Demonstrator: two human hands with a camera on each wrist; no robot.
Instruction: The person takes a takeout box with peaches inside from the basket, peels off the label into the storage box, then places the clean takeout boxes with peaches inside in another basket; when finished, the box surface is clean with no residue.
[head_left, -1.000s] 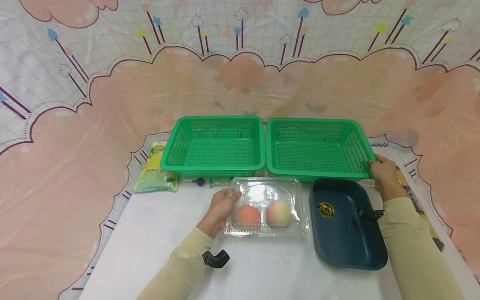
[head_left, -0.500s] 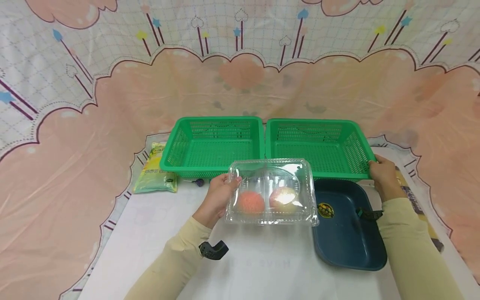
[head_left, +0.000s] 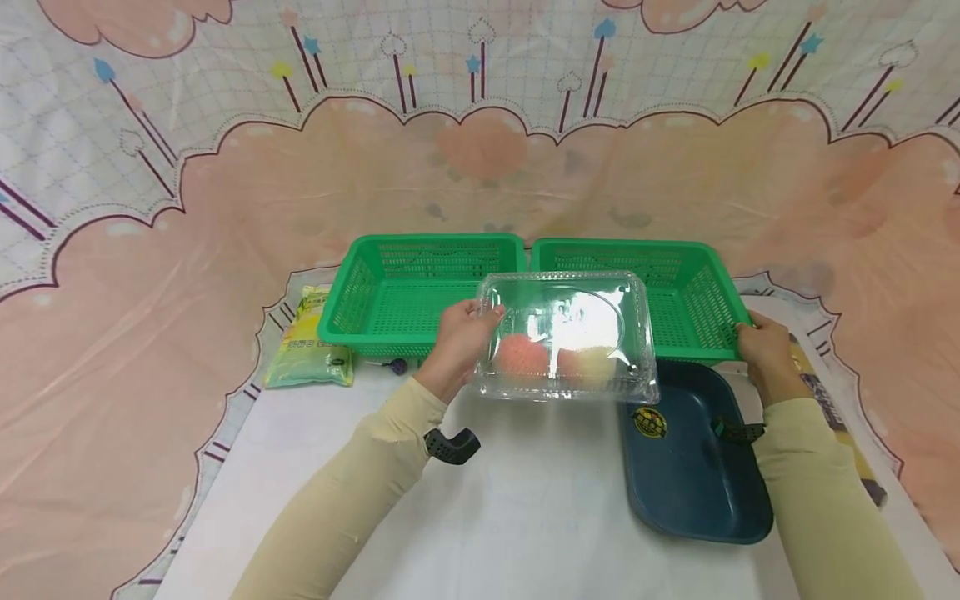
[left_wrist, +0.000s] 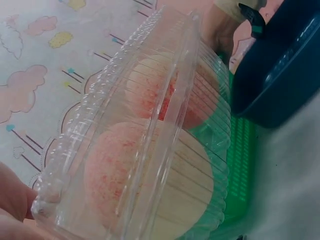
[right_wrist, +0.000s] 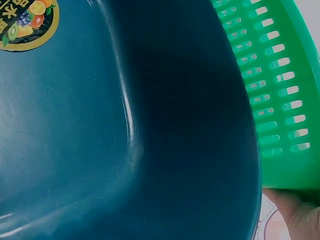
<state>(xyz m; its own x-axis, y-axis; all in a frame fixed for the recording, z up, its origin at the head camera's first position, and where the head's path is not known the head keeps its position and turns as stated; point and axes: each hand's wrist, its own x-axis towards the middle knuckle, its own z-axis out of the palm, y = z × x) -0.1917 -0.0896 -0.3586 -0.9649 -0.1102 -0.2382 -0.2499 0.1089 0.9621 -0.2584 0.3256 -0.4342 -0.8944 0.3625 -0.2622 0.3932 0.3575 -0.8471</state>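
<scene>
A clear plastic clamshell box (head_left: 558, 292) holds two reddish-pale peaches (head_left: 522, 357). My left hand (head_left: 459, 346) grips its left side, thumb on top, and carries it tilted over the near rims of two green baskets. In the left wrist view, the peaches (left_wrist: 150, 175) show large through the ribbed plastic. My right hand (head_left: 772, 360) holds the near right corner of the right green basket (head_left: 712, 292). In the right wrist view, part of that hand (right_wrist: 300, 215) shows below the basket wall (right_wrist: 285, 170); most of its fingers are hidden.
The left green basket (head_left: 375, 340) stands beside the right one. A dark blue tray (head_left: 697, 475) lies in front, below my right forearm. At left are a yellow-green bag (head_left: 311, 346) and a small dark lollipop-like item (head_left: 397, 366). A brown-yellow package (head_left: 828, 408) lies partly behind my right arm.
My left hand has lifted the clamshell box up from the table, away from me and slightly right, toward the baskets. The right hand keeps its place on the basket corner.
</scene>
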